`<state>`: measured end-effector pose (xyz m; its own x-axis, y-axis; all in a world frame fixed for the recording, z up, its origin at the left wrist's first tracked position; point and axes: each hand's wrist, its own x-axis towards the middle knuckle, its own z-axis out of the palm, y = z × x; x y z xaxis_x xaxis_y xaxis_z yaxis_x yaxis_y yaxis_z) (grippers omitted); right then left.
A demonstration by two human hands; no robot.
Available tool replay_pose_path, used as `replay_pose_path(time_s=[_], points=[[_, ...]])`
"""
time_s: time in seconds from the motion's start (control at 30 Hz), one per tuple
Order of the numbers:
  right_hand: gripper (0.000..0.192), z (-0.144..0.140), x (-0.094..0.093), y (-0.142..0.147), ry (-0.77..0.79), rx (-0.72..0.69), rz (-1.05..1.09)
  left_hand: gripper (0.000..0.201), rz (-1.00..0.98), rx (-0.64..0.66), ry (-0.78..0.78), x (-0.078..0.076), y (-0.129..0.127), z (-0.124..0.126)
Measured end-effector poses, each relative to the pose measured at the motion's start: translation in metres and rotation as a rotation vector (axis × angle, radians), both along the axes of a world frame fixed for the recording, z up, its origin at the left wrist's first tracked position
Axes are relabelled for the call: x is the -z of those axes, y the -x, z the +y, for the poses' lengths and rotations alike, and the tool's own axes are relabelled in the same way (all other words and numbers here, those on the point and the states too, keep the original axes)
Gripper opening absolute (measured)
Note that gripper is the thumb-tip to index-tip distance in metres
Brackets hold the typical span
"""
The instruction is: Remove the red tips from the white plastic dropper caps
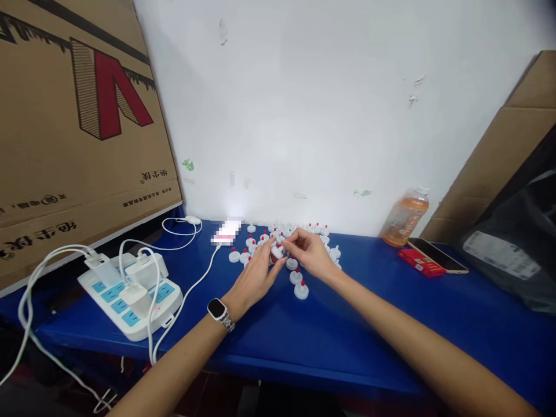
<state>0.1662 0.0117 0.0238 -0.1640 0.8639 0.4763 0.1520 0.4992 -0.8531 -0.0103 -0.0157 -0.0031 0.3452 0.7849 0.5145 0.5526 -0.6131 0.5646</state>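
Several small white round caps with red tips lie scattered on the blue table, mostly near the wall. My left hand, with a watch on the wrist, and my right hand meet over the middle of the pile. Together their fingertips pinch one small white cap. Which hand carries its weight is unclear.
A white power strip with chargers and white cables sits at the left. Cardboard boxes lean left and right. An orange drink bottle, a red packet and a phone lie at the right, beside a dark bag.
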Motion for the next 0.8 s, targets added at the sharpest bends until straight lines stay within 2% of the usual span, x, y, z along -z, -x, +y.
replay_pose_path(time_s=[0.07,0.17,0.27,0.33,0.47,0.57,0.73,0.8], points=[[0.026,0.025,-0.009,-0.004,-0.087,0.099,-0.070,0.055,0.002,-0.049,0.016,-0.002,0.003,0.001],[0.014,0.073,-0.018,0.002,-0.178,0.258,-0.265,0.027,0.099,-0.046,0.014,-0.005,0.009,0.001],[0.011,0.117,-0.017,0.019,-0.171,0.271,-0.653,0.028,0.230,0.006,-0.004,-0.007,0.013,0.001],[0.012,0.138,-0.012,0.031,-0.166,0.249,-0.766,0.028,0.293,0.033,0.019,-0.007,0.016,0.001],[0.007,0.159,-0.005,0.043,-0.146,0.157,-0.903,0.025,0.367,0.048,0.060,-0.006,0.019,0.002],[0.005,0.170,-0.009,0.047,-0.128,0.122,-0.985,0.024,0.372,0.045,0.043,-0.006,0.020,0.002],[0.026,0.180,-0.017,0.072,-0.110,0.134,-1.026,0.024,0.357,-0.013,0.020,-0.008,0.023,0.004],[0.027,0.179,-0.016,0.087,-0.098,0.122,-1.026,0.024,0.369,-0.051,0.012,-0.009,0.025,0.005]])
